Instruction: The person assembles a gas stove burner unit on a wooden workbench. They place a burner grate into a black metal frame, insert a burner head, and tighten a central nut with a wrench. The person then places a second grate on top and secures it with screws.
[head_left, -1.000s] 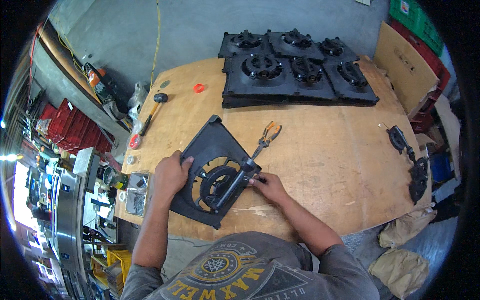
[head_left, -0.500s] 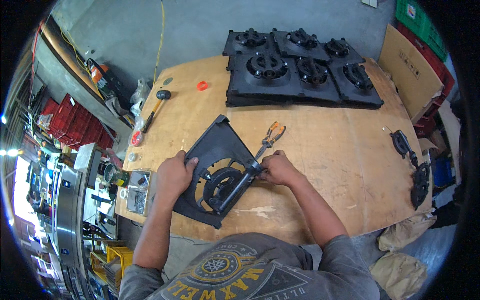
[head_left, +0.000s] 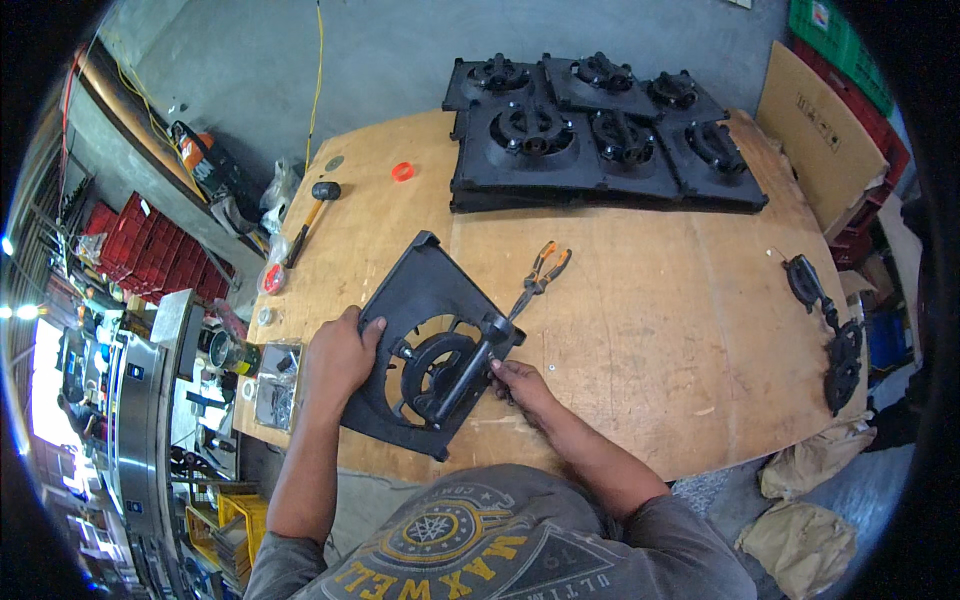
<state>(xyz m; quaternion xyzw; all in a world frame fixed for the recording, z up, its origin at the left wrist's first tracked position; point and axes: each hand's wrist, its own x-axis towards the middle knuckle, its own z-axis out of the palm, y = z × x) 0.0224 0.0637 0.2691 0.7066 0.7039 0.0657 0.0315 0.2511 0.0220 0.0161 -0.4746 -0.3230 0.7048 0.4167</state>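
Observation:
A square black stove plate (head_left: pixel 425 280) with a large round opening is tilted in front of me. In the opening sits a round cast burner (head_left: pixel 415 378), whose tube (head_left: pixel 467 383) runs up to the right. My left hand (head_left: pixel 342 355) grips the plate's left edge, thumb on top. At the right edge, beside the tube, my right hand (head_left: pixel 522 388) is closed, thumb on the rim and fingers curled, partly hidden below. Pliers with orange-black handles (head_left: pixel 546 272) lie just beyond the plate's right corner. A tiny metal piece (head_left: pixel 551 367) lies near my right hand.
Several black stove plates with burners (head_left: pixel 610 180) are stacked at the back. A mallet (head_left: pixel 314 215) and an orange ring (head_left: pixel 402 172) lie at the far left. A box of small parts (head_left: pixel 277 388) stands left. Loose burners (head_left: pixel 842 365) lie along the right edge, near a cardboard sheet (head_left: pixel 815 140).
My right hand has shifted down and left along the plate's right edge, away from the tube's end and that corner. My left hand keeps its hold.

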